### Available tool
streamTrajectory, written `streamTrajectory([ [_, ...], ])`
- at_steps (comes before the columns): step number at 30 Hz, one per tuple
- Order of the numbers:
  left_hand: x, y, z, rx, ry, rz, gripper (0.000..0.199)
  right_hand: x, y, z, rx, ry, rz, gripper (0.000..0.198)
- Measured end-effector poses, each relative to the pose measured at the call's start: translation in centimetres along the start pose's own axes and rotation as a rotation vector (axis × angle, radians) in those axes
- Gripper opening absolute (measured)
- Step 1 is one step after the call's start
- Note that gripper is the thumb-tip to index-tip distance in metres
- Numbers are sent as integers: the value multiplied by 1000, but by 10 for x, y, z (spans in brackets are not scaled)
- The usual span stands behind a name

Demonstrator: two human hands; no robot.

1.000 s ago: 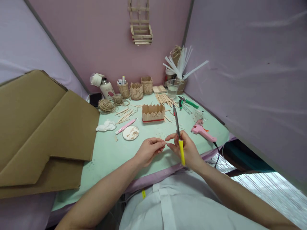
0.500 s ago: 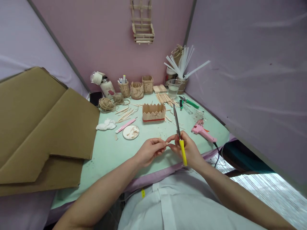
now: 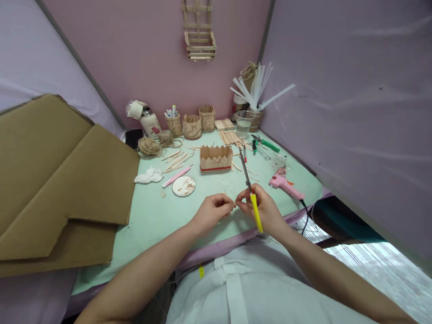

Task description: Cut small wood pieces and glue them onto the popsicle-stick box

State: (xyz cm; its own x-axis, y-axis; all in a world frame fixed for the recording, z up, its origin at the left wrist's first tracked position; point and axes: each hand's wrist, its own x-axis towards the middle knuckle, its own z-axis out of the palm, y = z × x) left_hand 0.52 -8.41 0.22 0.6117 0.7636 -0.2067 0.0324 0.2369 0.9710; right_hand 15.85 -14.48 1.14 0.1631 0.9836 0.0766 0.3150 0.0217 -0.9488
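Note:
My right hand (image 3: 260,208) is closed around scissors (image 3: 254,210) with yellow handles, their blades pointing away from me over the table. Its thumb and index finger also pinch toward the fingertips of my left hand (image 3: 212,212). The left fingers are pressed together on something tiny, mostly hidden, which I cannot make out. Beyond both hands stands a small wooden box (image 3: 216,161) with a zigzag top edge and a red band along its base. To the left of it lie a white round dish (image 3: 178,187) with small wooden bits and a pink craft knife (image 3: 175,177).
A pink glue gun (image 3: 286,185) lies at the right, its cord over the edge. Green-handled pliers (image 3: 268,144), a cup of water (image 3: 243,125), wooden sticks (image 3: 232,138) and twine (image 3: 149,147) sit farther back. Large cardboard (image 3: 67,180) covers the left side.
The scissors in my right hand have tilted slightly left, uncovering a small red-and-dark item behind the blades. My fingertips remain together, with only a slight shift.

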Motion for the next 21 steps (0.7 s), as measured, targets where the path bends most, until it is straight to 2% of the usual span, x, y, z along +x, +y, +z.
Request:
streamTrajectory([
  [3, -2, 2, 2, 118, 40, 51, 21, 1, 1, 1, -12, 7, -8, 27],
  [7, -2, 3, 2, 162, 66, 101, 19, 1, 3, -1, -80, 6, -27, 27],
  [10, 0, 1, 0, 96, 110, 93, 19, -2, 2, -8, -226, -11, -32, 28],
  [15, 4, -1, -5, -102, 189, 171, 13, -13, -3, -23, -642, -110, -15, 33],
  [21, 3, -2, -4, -165, 168, 258, 7, -22, -11, -22, -803, -191, 30, 32],
])
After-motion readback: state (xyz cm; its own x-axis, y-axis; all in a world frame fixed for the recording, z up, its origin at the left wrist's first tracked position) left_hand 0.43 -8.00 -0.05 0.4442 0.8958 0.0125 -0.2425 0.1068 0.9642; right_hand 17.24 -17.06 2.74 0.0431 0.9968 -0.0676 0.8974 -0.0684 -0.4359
